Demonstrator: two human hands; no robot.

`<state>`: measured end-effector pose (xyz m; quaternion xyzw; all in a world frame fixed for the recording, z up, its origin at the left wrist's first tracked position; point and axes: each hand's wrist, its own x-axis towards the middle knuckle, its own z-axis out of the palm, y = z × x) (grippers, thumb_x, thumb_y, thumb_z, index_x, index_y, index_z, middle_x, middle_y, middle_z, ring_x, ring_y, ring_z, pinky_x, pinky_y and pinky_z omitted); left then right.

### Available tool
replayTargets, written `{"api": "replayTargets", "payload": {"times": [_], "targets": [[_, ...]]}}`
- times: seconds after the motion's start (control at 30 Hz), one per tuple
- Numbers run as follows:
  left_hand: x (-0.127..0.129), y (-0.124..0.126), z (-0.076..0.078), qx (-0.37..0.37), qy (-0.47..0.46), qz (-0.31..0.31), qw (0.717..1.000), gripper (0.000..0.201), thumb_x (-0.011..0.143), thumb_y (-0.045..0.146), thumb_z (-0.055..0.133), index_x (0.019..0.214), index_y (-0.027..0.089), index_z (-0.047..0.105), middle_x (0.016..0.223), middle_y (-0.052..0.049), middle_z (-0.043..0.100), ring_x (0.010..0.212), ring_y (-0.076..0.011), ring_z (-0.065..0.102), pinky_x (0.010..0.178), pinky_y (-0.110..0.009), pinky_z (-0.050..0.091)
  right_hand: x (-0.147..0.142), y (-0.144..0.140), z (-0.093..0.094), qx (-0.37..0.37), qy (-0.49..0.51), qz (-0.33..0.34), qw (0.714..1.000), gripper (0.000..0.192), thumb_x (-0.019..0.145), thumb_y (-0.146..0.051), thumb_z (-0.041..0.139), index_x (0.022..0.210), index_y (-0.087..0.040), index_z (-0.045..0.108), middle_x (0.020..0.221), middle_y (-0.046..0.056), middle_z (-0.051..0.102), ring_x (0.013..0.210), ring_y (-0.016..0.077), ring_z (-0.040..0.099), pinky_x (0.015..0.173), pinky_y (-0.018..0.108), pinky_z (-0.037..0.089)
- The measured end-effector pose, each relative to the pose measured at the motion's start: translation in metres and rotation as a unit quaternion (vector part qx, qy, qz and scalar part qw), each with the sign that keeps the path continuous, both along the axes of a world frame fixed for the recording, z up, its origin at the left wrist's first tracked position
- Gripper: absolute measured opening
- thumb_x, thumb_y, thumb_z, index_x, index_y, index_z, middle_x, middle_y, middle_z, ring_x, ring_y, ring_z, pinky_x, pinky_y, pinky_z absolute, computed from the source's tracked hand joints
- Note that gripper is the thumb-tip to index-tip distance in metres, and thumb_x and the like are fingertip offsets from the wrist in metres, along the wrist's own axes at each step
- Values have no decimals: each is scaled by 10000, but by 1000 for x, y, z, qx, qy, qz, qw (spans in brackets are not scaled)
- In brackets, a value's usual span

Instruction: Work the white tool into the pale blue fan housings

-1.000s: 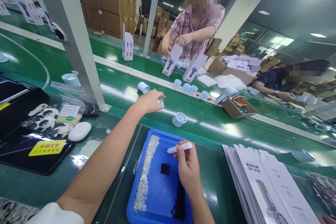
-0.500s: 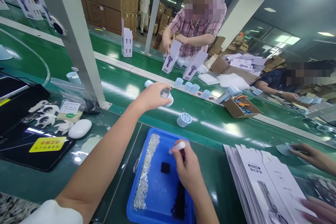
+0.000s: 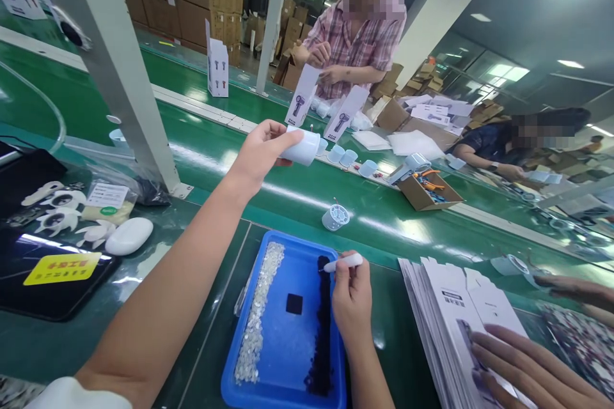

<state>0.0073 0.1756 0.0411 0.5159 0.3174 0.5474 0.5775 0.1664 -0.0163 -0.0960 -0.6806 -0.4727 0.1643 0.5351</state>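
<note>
My left hand (image 3: 256, 156) is closed around a pale blue plastic cylinder (image 3: 307, 146), held tilted on its side above the green belt. In my right hand (image 3: 354, 297), a short white pen-like tool (image 3: 348, 262) is pinched. Its thin tip is at the far end of a row of small black pieces (image 3: 319, 332); whether it touches one I cannot tell. Those pieces lie along the right side of a blue tray (image 3: 283, 364). Small clear pieces (image 3: 259, 316) line the tray's left side, and a black square (image 3: 294, 304) lies between the two rows.
Another pale blue cylinder (image 3: 336, 216) stands on the belt (image 3: 384, 236) beyond the tray. Flat printed cartons (image 3: 446, 319) are stacked at right, with another person's hand (image 3: 532, 358) over them. A metal post (image 3: 115, 70) rises at left. A box of tools (image 3: 429, 190) sits across the belt.
My left hand has lifted the cylinder and turned it, so its side now shows instead of its open end. The tool in my right hand has moved right, from the tray's middle to the black pieces.
</note>
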Motion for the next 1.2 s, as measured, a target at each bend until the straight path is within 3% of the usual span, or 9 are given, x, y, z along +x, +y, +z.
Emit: {"api": "replayTargets", "payload": {"times": [0.23, 0.4, 0.63, 0.77, 0.87, 0.97, 1.03, 1.1, 1.2], "targets": [[-5, 2, 2, -41, -30, -16, 999, 302, 684, 364, 736, 767, 194, 501, 888, -28, 615, 832, -192, 613, 638, -308, 525, -1, 0, 4, 34, 52, 8, 998, 264, 932, -470, 444, 973, -211, 472, 805, -3, 521, 628, 124, 472, 592, 267, 419], [-3, 2, 0, -50, -33, -18, 998, 292, 682, 349, 739, 758, 190, 507, 847, -20, 611, 799, -189, 614, 678, -342, 528, 0, -1, 1, 20, 27, 15, 999, 251, 940, -454, 431, 981, -212, 484, 824, 5, 520, 660, 135, 486, 622, 284, 425], [3, 0, 0, -93, -136, -83, 983, 231, 743, 341, 678, 859, 166, 580, 954, -73, 634, 841, -208, 622, 653, -339, 552, -2, -1, 8, 7, -58, 96, 994, 146, 960, -335, 407, 959, -224, 502, 803, 2, 546, 708, 149, 527, 671, 283, 435], [10, -2, 2, -140, -191, -124, 964, 169, 788, 312, 615, 875, 169, 595, 1011, -83, 648, 900, -212, 622, 733, -353, 566, -6, -6, 17, 9, -77, 136, 988, 107, 954, -281, 427, 942, -234, 522, 849, 9, 570, 735, 144, 549, 673, 259, 447], [16, -5, -1, -152, -168, -133, 965, 134, 782, 284, 635, 823, 159, 609, 927, -79, 645, 859, -197, 608, 727, -339, 556, -14, -18, 20, 24, -45, 128, 990, 115, 958, -265, 419, 1002, -250, 524, 859, 5, 575, 701, 134, 553, 650, 244, 460], [22, -11, -5, -148, -122, -147, 970, 111, 771, 245, 655, 755, 153, 596, 813, -54, 617, 759, -164, 577, 657, -308, 527, -29, -30, 22, 12, -18, 173, 985, 85, 935, -262, 474, 945, -244, 557, 808, 8, 587, 693, 144, 575, 639, 244, 480], [26, -17, -7, -146, -83, -186, 968, 106, 774, 230, 657, 763, 146, 594, 791, -45, 605, 728, -145, 563, 642, -285, 503, -39, -34, 28, 33, 27, 146, 988, 74, 919, -278, 516, 918, -240, 579, 834, 22, 598, 734, 164, 602, 642, 258, 498], [30, -24, -7, -137, -29, -230, 963, 113, 781, 234, 656, 801, 138, 599, 810, -45, 603, 737, -138, 559, 651, -276, 489, -46, -34, 40, 120, 91, 46, 988, 80, 917, -287, 533, 963, -243, 580, 928, 34, 598, 770, 167, 627, 652, 275, 521], [35, -35, -5, -112, 50, -258, 958, 176, 813, 299, 632, 879, 139, 600, 871, -47, 608, 789, -145, 562, 701, -290, 485, -44, -28, 63, 252, 131, -64, 957, 87, 897, -247, 575, 982, -227, 564, 990, 32, 600, 774, 151, 663, 704, 296, 548]]}}
